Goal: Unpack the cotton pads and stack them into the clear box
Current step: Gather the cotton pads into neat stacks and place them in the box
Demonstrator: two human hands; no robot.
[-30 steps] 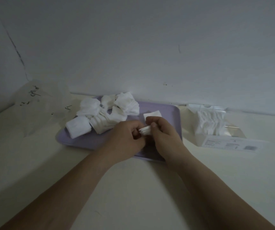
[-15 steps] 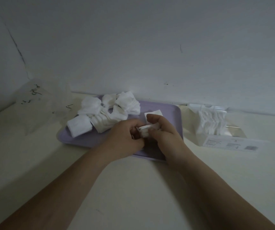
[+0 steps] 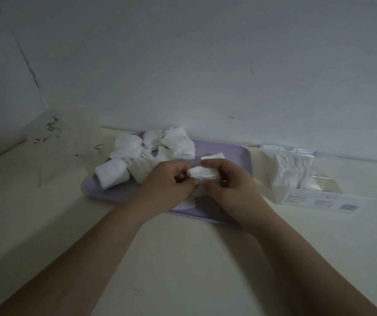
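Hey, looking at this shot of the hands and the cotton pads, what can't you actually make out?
Head view, the only one:
- How many held pads there are: the left hand and right hand curl round them.
- The near middle of the tray: behind both hands.
- The label by the box: print too small and dim.
- The black marks on the bag: blurred.

Dim indoor light here, and it reads as a plain room at home. A cream bench [image 3: 46, 224] runs up against a scuffed white wall [image 3: 205, 65], with a dark crack line [image 3: 31, 71] near the corner. Household bits sit on top: lilac tray [image 3: 233, 153], loose cotton pads [image 3: 178, 142], crumpled plastic bag [image 3: 69, 133].
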